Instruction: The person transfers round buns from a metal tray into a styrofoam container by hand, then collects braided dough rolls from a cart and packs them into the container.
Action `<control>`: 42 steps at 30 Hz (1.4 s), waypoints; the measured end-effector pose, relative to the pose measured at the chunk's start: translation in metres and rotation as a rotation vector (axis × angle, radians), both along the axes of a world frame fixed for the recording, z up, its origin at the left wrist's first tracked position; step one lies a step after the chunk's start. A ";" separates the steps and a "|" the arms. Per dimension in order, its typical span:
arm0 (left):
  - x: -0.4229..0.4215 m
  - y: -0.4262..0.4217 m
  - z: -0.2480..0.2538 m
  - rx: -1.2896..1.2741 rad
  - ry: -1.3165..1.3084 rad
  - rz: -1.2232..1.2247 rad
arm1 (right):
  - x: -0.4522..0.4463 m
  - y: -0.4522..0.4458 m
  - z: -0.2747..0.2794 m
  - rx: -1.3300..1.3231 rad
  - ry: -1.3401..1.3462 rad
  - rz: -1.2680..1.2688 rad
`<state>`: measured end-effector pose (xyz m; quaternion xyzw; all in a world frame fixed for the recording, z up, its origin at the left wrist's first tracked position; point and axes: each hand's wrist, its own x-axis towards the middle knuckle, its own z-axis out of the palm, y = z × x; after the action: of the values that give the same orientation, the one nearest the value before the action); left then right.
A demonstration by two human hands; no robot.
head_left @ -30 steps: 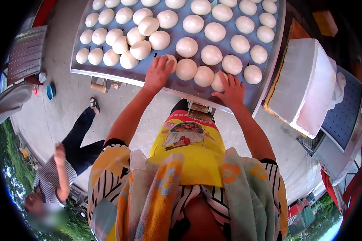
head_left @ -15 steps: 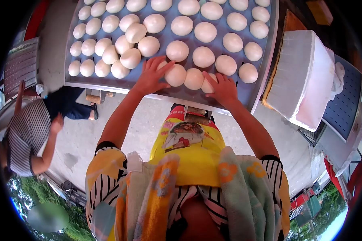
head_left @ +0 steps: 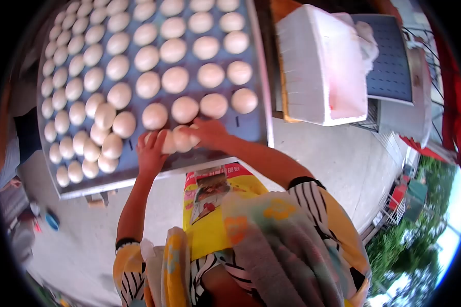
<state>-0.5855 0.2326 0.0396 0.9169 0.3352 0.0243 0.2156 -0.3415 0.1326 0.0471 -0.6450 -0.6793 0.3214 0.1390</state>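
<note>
Crosswise, a row of dough balls [head_left: 182,140] lies between left hand [head_left: 151,153] and right hand [head_left: 211,136] by the tray [head_left: 125,170] edge; both touch it, whether clasping I cannot tell

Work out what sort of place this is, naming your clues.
Probably a food-making spot, perhaps a stall, open to the outdoors: a large tray holds rows of pale dough-like rounds, and trees show beyond the bare floor.
</note>
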 end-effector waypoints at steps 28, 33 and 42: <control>0.672 -0.283 0.068 -0.035 -0.104 -0.216 | 0.666 -0.300 0.112 -0.455 -0.090 -0.045; 0.704 -0.311 -0.015 -0.132 0.138 -0.150 | 0.700 -0.300 0.009 -0.603 -0.179 0.157; 0.703 -0.303 -0.100 -0.535 0.754 -0.160 | 0.671 -0.324 -0.149 -0.677 -0.296 0.322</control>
<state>0.1171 -0.0707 -0.0605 0.7968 0.3127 -0.4147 0.3087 0.3298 -0.1915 -0.1018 -0.5790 -0.6400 0.4484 -0.2326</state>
